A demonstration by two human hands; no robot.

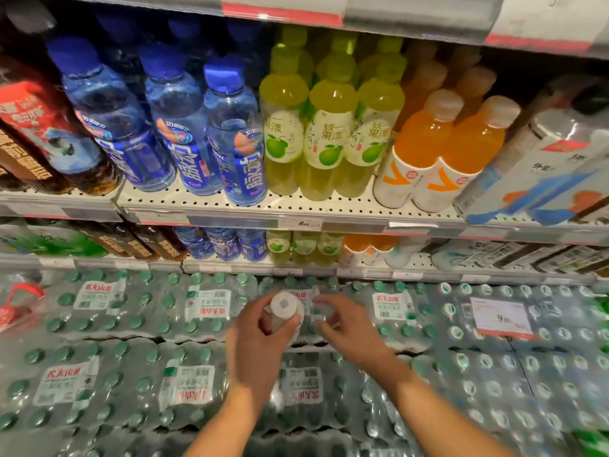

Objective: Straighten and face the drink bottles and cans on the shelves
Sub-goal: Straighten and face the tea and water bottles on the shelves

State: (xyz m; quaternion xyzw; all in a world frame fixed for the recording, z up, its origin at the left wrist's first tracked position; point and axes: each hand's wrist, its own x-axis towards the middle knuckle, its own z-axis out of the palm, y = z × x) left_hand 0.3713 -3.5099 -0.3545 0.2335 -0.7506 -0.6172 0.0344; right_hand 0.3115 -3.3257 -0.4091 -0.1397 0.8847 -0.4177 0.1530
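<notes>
Upper shelf (296, 206), nine to three o'clock: blue bottles (171, 127), green bottles (329, 133) and orange bottles (438, 153) stand label-forward, apparently done. At six o'clock, left hand (260, 338) grips a white-capped bottle (284, 306), unshelved; right hand (342, 328), fingers loosely curled, touches it. Its label is hidden; lower rows are blurred.

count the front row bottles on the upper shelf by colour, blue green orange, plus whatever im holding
blue bottles: 3
green bottles: 3
orange bottles: 2
white-capped bottle in the left hand: 1
total: 9
</notes>
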